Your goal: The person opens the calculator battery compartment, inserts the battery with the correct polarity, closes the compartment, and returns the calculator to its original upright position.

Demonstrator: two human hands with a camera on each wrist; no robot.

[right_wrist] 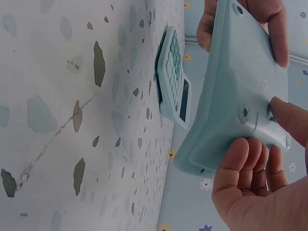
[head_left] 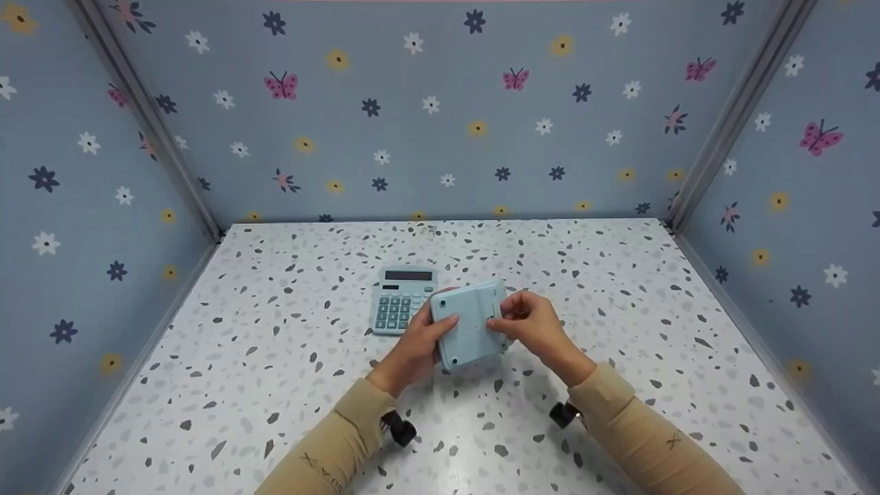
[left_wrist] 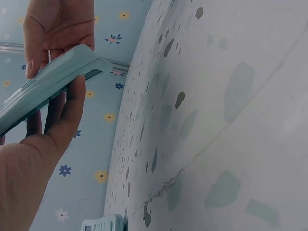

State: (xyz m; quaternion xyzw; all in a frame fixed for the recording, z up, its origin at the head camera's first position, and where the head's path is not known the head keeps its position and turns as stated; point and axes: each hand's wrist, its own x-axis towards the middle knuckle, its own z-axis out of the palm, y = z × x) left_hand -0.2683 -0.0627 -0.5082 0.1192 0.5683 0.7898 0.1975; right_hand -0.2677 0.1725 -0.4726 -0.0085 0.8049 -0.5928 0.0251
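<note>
A light blue calculator (head_left: pixel 473 337), its back turned up toward the head camera, is held above the table. My left hand (head_left: pixel 414 349) grips it by one side, thumb on the back and fingers underneath. At the calculator's other end, my right hand (head_left: pixel 543 332) has its thumb on the back by a small cover (right_wrist: pixel 267 126), with curled fingers against the thicker end. Small dark screws or feet show near the corners of the back. A second light blue calculator (head_left: pixel 406 287) lies face up on the table, just behind the left hand, which hides part of its keys.
The white speckled table (head_left: pixel 289 385) is enclosed by blue panels (head_left: pixel 440 137) printed with flowers and butterflies at the back and both sides. Metal posts (head_left: pixel 729 117) stand at the back corners. Black wrist-worn devices (head_left: pixel 400 430) hang by both sleeves.
</note>
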